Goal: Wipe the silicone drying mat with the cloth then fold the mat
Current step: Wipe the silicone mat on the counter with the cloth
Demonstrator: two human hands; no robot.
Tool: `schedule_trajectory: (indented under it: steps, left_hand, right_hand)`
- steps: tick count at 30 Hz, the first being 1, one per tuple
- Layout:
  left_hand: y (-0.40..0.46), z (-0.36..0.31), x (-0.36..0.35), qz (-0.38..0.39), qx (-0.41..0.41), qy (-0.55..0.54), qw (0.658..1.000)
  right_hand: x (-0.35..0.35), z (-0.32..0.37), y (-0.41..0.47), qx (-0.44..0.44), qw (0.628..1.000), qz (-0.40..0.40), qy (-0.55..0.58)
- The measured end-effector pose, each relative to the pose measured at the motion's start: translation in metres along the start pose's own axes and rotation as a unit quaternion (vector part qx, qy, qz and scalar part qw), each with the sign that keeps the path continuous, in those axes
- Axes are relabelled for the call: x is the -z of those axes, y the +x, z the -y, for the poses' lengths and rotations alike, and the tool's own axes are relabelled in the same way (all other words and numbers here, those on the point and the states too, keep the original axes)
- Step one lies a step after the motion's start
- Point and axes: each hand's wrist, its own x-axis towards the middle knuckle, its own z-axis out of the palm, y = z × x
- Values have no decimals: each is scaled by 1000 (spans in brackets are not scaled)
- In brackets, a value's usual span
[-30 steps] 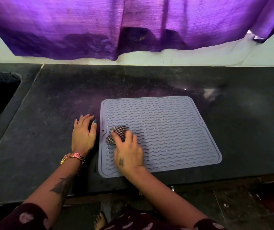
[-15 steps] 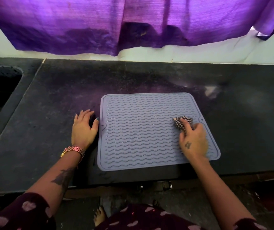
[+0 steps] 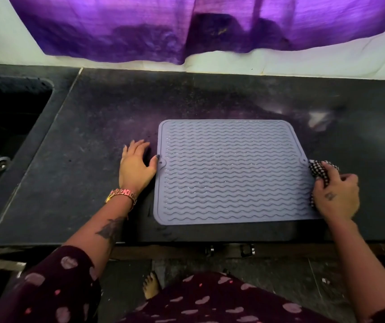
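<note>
Mat: we are seeing the grey silicone drying mat (image 3: 231, 171) lying flat and unfolded on the dark tabletop (image 3: 89, 173), its wavy ridges facing up, near the front edge.
Cloth: the checked black-and-white cloth (image 3: 318, 170) is sitting bunched at the mat's right edge, partly over the rim, beside the small notch there.
Right hand: our right hand (image 3: 336, 197) is gripping the cloth, fingers curled round the bundle, the grip pinching it against the mat's right border.
Left hand: our left hand (image 3: 136, 166) is resting flat on the tabletop just beside the mat's left edge, fingers spread and relaxed, the thumb tip touching the rim near the left notch; it is holding nothing.
Wrist: a gold-toned bracelet (image 3: 121, 195) is sitting on the left wrist.
Surroundings: a sink (image 3: 7, 127) is lying well to the left, and a purple curtain (image 3: 187, 26) is hanging behind the tabletop.
</note>
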Motion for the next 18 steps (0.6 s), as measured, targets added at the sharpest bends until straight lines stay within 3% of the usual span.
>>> schedule_trajectory:
  steps: [5,12,18]
  left_hand:
    - [2,1,0,-1,1,-7,1000]
    - [2,1,-1,-4,6,-18,1000]
    - [1,3,1,-11,10,-40,999]
  right_hand:
    - [1,52,-44,36,994,-15,99]
    - [-25,186,-140,209,947,145,196]
    - [-57,238,-192,288,928,214,98]
